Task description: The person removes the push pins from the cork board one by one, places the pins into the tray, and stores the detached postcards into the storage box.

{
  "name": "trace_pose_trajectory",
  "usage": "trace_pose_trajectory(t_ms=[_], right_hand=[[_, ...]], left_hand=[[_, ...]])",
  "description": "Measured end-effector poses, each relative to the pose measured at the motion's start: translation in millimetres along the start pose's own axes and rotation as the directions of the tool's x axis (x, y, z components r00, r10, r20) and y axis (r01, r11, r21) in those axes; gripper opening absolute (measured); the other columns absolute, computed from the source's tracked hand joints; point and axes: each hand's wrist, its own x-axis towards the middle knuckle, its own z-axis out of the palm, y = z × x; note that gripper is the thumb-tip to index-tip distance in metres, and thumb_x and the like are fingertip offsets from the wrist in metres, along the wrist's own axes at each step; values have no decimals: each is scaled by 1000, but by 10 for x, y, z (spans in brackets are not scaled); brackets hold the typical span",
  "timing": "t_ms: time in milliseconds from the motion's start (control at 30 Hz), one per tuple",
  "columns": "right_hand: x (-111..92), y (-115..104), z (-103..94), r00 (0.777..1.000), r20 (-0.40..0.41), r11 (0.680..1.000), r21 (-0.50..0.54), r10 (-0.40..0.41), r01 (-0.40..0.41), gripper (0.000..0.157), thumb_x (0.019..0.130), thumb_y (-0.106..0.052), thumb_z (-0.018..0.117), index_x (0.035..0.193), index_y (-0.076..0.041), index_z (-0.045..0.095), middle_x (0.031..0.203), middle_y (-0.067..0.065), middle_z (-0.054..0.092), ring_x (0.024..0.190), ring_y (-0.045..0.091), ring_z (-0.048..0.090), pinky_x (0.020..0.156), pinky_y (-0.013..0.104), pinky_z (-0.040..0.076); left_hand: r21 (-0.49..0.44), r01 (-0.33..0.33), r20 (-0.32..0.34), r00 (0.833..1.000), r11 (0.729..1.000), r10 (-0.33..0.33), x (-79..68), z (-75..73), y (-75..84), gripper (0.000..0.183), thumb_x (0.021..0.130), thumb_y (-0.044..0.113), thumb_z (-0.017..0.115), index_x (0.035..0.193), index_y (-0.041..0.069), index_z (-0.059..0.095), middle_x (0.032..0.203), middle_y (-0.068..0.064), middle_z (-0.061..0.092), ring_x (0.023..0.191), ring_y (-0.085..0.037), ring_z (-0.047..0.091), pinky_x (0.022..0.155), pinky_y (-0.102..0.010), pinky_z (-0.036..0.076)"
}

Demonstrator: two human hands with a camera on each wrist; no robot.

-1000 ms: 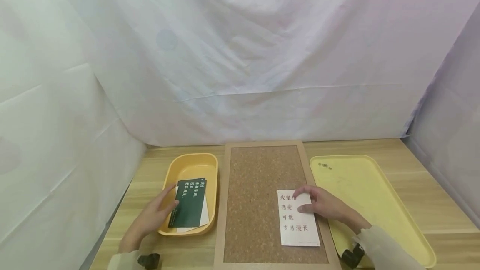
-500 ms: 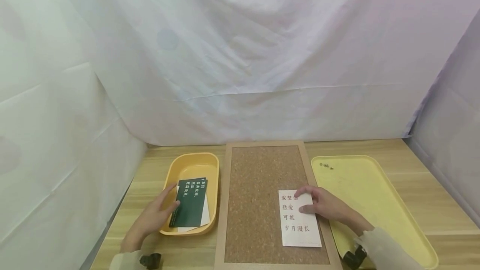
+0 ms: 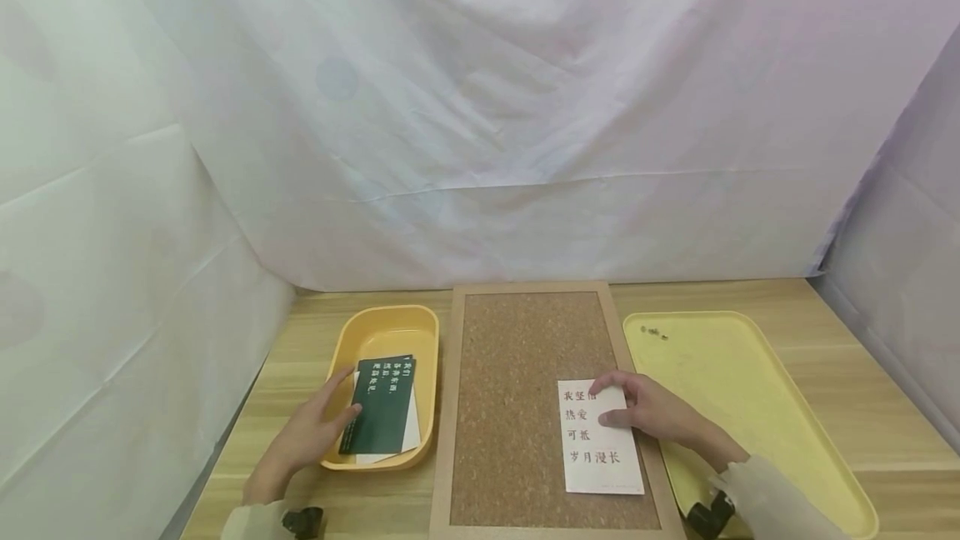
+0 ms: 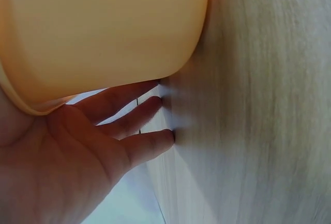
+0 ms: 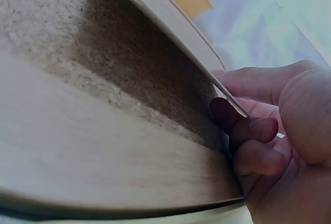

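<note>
My right hand (image 3: 651, 412) pinches a white card (image 3: 592, 461) with red Chinese characters by its upper right part. In the right wrist view the card (image 5: 170, 35) stands a little off the cork, thumb on one face and curled fingers under the other. The card overlaps the lower right of a wood-framed cork board (image 3: 517, 357). My left hand (image 3: 300, 440) lies over the left rim of an orange basin (image 3: 397, 319). In the left wrist view its fingers (image 4: 147, 144) reach down outside the basin wall, tips at the table; the thumb is hidden there.
Dark green cards (image 3: 378, 415) with white characters lie on a white card inside the basin. A yellow tray (image 3: 720, 390) stands right of the board, with several small metal bits (image 3: 654, 332) at its far left corner. A white cloth (image 3: 480, 107) hangs behind the wooden table (image 3: 795, 307).
The hands, the card and the basin keep their places. The whole head view has shifted very slightly, so everything sits a few pixels further right.
</note>
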Motion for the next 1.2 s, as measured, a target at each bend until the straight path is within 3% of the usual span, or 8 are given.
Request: trace_pose_trajectory(t_ms=[567, 967, 1200], right_hand=[[37, -96, -31, 1000, 11, 1000, 6, -18, 18, 32, 87, -18, 75, 116, -9, 63, 122, 16, 62, 82, 12, 68, 77, 22, 50], [150, -315, -46, 999, 29, 999, 23, -28, 27, 35, 88, -17, 74, 120, -8, 62, 109, 13, 68, 78, 19, 71, 71, 28, 55], [232, -467, -22, 998, 48, 998, 61, -38, 36, 36, 88, -17, 74, 121, -8, 61, 116, 16, 66, 83, 23, 71, 73, 31, 57]], left_hand=[[20, -37, -18, 999, 999, 38, 9, -4, -8, 66, 100, 27, 59, 155, 12, 28, 155, -29, 31, 140, -53, 30, 109, -69, 29], [18, -19, -15, 1000, 1000, 19, 20, 21, -33, 65, 100, 28, 59, 156, 14, 28, 154, -30, 32, 139, -53, 31, 109, -69, 30], [16, -24, -23, 999, 1000, 25, 12, 21, -36, 66, 100, 30, 59, 156, 15, 28, 155, -29, 31, 139, -54, 32, 109, -69, 30]])
